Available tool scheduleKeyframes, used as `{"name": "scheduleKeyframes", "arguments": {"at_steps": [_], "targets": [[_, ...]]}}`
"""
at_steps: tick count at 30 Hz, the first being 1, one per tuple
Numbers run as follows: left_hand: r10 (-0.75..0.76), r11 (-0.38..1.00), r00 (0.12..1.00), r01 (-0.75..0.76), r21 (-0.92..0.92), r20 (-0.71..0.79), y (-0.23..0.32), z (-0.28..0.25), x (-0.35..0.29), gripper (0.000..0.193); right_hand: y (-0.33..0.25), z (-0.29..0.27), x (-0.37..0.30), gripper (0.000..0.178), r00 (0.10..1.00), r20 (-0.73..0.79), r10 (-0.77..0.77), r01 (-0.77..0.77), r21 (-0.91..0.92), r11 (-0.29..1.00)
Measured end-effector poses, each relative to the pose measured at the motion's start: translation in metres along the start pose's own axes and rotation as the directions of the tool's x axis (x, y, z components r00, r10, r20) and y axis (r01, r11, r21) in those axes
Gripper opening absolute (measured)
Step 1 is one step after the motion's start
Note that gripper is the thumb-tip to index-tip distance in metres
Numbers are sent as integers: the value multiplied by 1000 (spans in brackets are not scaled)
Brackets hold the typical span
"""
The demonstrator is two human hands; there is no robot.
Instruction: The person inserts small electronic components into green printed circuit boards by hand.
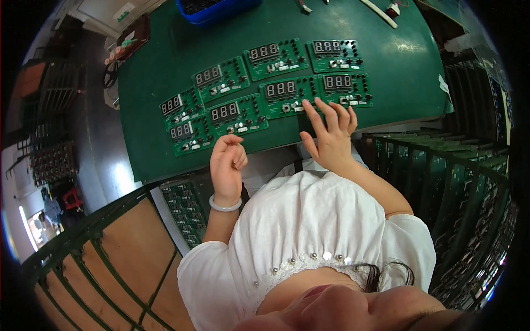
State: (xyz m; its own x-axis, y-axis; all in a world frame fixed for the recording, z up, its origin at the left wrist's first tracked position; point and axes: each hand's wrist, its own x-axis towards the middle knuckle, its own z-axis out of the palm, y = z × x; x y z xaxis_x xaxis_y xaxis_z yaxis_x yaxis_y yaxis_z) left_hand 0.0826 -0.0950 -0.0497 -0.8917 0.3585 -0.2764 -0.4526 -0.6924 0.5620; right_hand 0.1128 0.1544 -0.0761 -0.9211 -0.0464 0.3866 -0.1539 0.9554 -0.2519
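Observation:
Several green circuit boards with three-digit displays lie in two rows on the green table (397,88). My right hand (334,138) is open with its fingers spread. Its fingertips reach the lower edges of two front-row boards, the middle board (284,94) and the rightmost board (345,88); whether they press on them I cannot tell. My left hand (227,160) is curled at the table's near edge, with nothing visible in its fingers. It is nearest to another front-row board (234,116). A pale bangle (224,205) circles my left wrist.
A blue bin (212,16) with dark contents stands at the far edge. A white rod (381,14) lies far right. Racks of boards (441,165) stand close on my right. More boards (185,209) sit below the table on my left, beside a metal-framed brown panel (132,237).

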Motion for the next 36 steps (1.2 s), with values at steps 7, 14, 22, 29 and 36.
{"name": "scheduleKeyframes", "arguments": {"at_steps": [7, 14, 22, 29, 36], "targets": [[384, -381, 851, -208, 901, 358, -15, 13, 3, 48, -30, 3, 15, 60, 968, 26, -250, 246, 114, 963], [308, -539, 869, -175, 824, 386, -18, 7, 8, 60, -42, 15, 19, 60, 970, 51, -238, 233, 89, 968], [308, -436, 874, -220, 873, 375, -9, 17, 11, 54, -8, 1, 2, 60, 992, -98, -84, 93, 88, 992], [223, -519, 871, -273, 810, 437, -16, 23, 20, 55, 2, -5, 4, 63, 1000, -24, 6, -7, -52, 999], [206, -531, 885, -258, 807, 418, -19, 26, 18, 42, -28, -11, 58, 60, 983, -90, -160, 169, 102, 980]]}}
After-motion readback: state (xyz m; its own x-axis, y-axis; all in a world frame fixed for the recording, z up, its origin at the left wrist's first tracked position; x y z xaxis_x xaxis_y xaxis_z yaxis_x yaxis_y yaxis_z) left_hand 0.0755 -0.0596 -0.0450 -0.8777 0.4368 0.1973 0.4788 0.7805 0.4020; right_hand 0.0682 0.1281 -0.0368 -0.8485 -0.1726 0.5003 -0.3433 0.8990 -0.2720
